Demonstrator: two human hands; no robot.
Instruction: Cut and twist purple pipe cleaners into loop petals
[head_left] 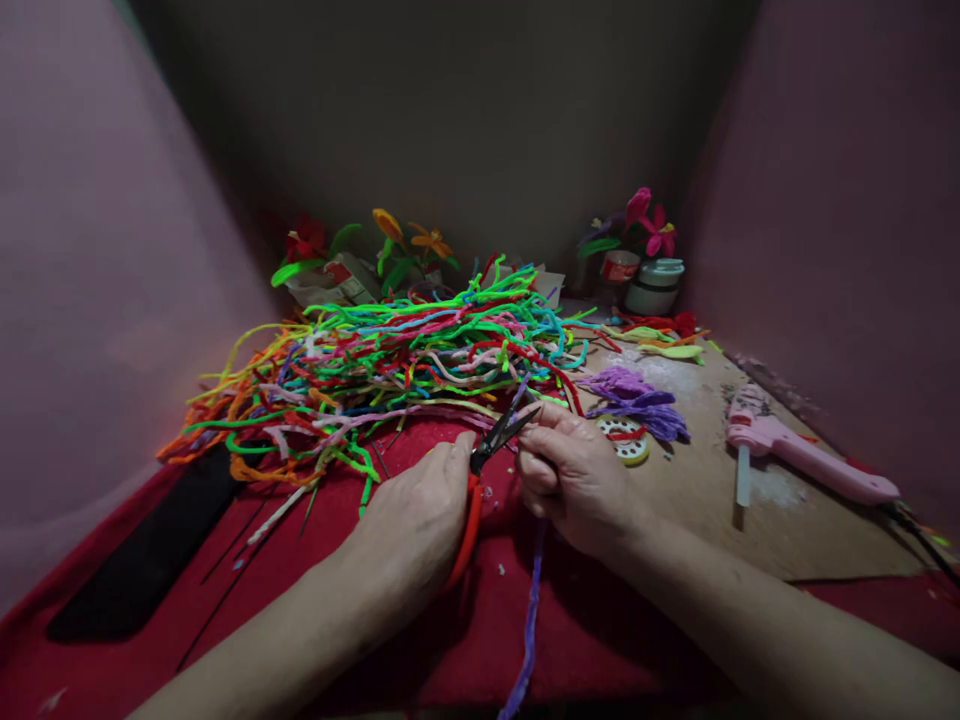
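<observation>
scissors (480, 463) held, flowers (659, 236) above jar (654, 289)

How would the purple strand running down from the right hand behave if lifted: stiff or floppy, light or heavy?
The purple strand is probably light, since it looks thin and fuzzy. It likely bends easily yet keeps some shape, as it runs down from the right hand in a gentle curve.
</observation>
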